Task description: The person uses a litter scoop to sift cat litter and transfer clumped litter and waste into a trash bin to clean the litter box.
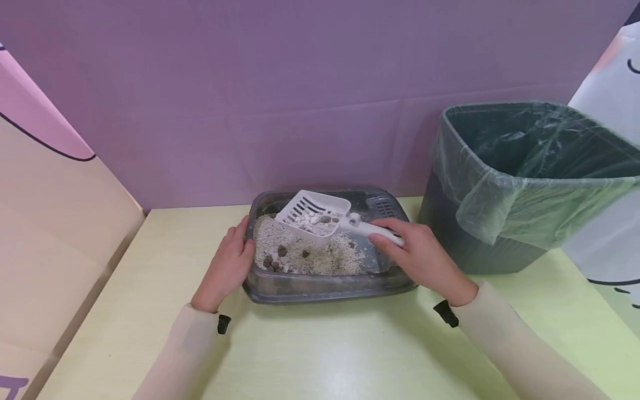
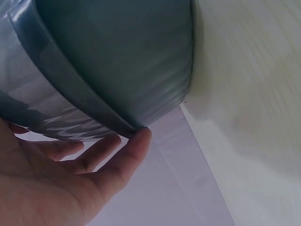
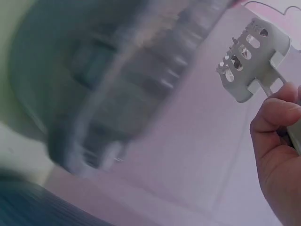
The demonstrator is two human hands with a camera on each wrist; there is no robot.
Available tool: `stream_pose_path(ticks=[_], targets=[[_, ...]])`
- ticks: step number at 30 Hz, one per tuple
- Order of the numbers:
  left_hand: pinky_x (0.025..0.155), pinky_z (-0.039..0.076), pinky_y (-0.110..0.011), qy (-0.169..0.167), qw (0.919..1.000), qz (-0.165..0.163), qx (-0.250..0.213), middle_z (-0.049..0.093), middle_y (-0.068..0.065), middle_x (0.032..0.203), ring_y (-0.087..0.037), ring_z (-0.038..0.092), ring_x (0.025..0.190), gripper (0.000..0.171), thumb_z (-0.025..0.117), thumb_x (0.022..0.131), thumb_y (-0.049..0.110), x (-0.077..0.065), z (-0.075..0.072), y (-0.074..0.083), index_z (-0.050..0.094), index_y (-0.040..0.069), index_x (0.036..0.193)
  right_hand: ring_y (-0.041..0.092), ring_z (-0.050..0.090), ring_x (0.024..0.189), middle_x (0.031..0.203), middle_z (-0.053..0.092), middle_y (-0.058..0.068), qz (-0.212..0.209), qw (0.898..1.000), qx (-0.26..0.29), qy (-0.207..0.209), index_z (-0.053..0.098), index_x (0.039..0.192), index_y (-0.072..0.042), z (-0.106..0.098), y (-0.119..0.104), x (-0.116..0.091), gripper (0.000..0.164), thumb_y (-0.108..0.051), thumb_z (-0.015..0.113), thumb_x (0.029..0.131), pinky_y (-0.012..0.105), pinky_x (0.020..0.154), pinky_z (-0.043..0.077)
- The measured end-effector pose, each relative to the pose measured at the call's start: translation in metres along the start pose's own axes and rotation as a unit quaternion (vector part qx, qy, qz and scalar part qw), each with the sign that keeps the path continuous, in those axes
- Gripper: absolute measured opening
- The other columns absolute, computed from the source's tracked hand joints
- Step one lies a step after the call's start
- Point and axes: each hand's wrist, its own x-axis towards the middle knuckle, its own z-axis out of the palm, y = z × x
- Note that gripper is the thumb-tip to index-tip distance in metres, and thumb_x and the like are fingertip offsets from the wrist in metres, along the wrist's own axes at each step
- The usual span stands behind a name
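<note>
In the head view, a grey litter box (image 1: 320, 284) stands on the table with pale granular litter (image 1: 327, 261) and several dark brown clumps (image 1: 282, 251) in it. My left hand (image 1: 230, 258) holds its left end, thumb over the rim, fingers along the outer wall. The left wrist view shows the fingertips (image 2: 143, 134) right at the rim. My right hand (image 1: 425, 253) grips the handle of a white slotted litter scoop (image 1: 325, 205). White and brown clumps lie in the scoop, which is over the box. The right wrist view shows clumps through its slots.
A grey trash bin (image 1: 460, 244) lined with a clear plastic bag (image 1: 530, 211) stands at the right, close to the box. Behind the table hangs a purple backdrop (image 1: 310, 100). Pale yellow tabletop (image 1: 320, 350) extends in front of the box.
</note>
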Motion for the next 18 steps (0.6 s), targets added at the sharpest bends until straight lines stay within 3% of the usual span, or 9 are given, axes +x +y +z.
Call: stream_pose_path(ticks=[8,13,18], targets=[[0.089,0.036,-0.048,0.003,1.0,-0.003,-0.002,0.043,-0.022,0.124,-0.032,0.043,0.105,0.056,0.032,0.099,0.022,0.002,0.001,-0.001,0.02,0.002,0.15,0.008,0.039,0.05,0.066,0.05,-0.009,-0.037,0.998,-0.046,0.029,0.066,0.113,-0.014,-0.036,-0.025,0.006,0.023,-0.022,0.064,0.091,0.027,0.048,0.034],[0.089,0.036,-0.048,0.006,1.0,0.002,-0.001,0.043,-0.022,0.123,-0.032,0.043,0.105,0.056,0.032,0.099,0.022,0.004,0.003,-0.002,0.02,0.002,0.15,0.009,0.038,0.05,0.064,0.05,-0.009,-0.079,0.99,-0.091,0.066,0.068,0.11,-0.012,-0.064,-0.038,0.011,0.022,-0.016,0.067,0.089,0.025,0.05,0.033],[0.088,0.037,-0.048,0.007,1.0,0.004,0.002,0.044,-0.021,0.124,-0.032,0.043,0.106,0.055,0.033,0.1,0.023,0.004,0.005,-0.003,0.021,0.002,0.15,0.008,0.039,0.047,0.062,0.051,-0.008,-0.072,0.984,-0.136,0.095,0.07,0.108,-0.012,-0.1,-0.046,0.013,0.021,-0.016,0.069,0.087,0.022,0.047,0.031]])
